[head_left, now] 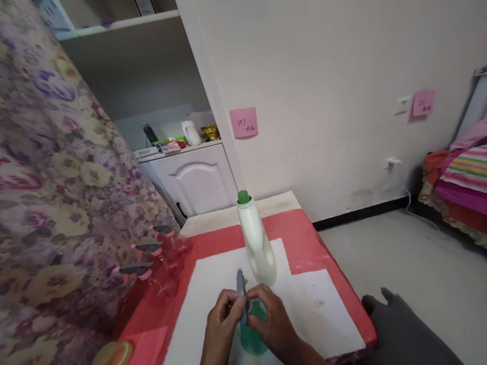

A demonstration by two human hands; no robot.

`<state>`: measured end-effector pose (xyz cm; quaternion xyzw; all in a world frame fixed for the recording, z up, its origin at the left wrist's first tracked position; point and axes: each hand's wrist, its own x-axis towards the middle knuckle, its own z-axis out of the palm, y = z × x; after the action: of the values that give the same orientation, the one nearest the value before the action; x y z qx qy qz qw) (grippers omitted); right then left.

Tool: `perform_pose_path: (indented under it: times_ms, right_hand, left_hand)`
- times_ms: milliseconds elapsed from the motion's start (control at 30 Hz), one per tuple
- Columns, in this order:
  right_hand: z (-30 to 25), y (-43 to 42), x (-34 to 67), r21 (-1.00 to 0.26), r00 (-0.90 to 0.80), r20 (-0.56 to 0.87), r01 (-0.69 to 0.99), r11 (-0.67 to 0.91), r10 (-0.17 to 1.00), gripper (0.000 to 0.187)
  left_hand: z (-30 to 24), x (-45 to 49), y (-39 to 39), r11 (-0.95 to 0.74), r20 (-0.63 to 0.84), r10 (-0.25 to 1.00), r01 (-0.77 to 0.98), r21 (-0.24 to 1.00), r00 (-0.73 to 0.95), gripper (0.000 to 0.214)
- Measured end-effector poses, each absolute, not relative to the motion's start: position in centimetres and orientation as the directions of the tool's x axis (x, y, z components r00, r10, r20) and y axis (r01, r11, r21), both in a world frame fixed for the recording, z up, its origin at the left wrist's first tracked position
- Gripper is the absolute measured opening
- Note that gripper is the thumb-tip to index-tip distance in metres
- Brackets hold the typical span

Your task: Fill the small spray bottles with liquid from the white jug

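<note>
Over the near middle of a red-covered table [310, 240], the left hand [222, 319] pinches a slim grey plastic spray head [241, 284], and the right hand [273, 321] closes its fingertips on it from the right. A translucent green container [253, 341] shows just below, partly hidden. Farther off stands a tall whitish plastic bottle with a green top [253, 230]; three clear pinkish spray bottles [162, 283] line the left side.

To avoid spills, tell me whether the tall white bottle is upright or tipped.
Upright: the tall white bottle stands on its base on the white sheet, its green top uppermost.
</note>
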<state>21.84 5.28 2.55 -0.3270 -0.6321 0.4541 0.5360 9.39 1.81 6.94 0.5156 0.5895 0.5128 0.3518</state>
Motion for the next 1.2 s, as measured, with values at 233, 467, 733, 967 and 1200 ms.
perform_pose_path:
  times_ms: [233,467,733,967,1200]
  right_hand:
    - [1.5,5.1,21.8,-0.938,-0.244,0.346,-0.056,0.343,0.906,0.044]
    - [-1.5,4.0,22.6,-0.958,-0.296,0.264,0.031,0.285,0.918,0.078]
    - [-3.3,2.8,22.7,-0.957,-0.224,0.244,0.103,0.272,0.944,0.078]
    - [-4.0,4.1,24.2,-0.835,-0.259,0.519,0.054,0.548,0.815,0.067]
    - [-4.3,4.8,25.2,-0.754,-0.115,0.622,0.181,0.632,0.775,0.047]
  left_hand:
    - [6.5,9.0,1.9,-0.047,0.101,0.974,0.251,0.967,-0.205,0.032]
    - [5.6,8.4,0.8,-0.077,0.116,0.978,0.217,0.973,-0.171,0.036]
    - [3.5,8.4,0.4,0.063,-0.039,0.960,0.081,0.995,-0.277,0.059]
    - [2.0,8.9,-1.0,0.055,-0.014,0.943,0.113,0.992,-0.332,0.058]
    - [-0.4,6.7,-0.7,0.075,0.021,0.950,0.291,0.954,-0.311,0.055]
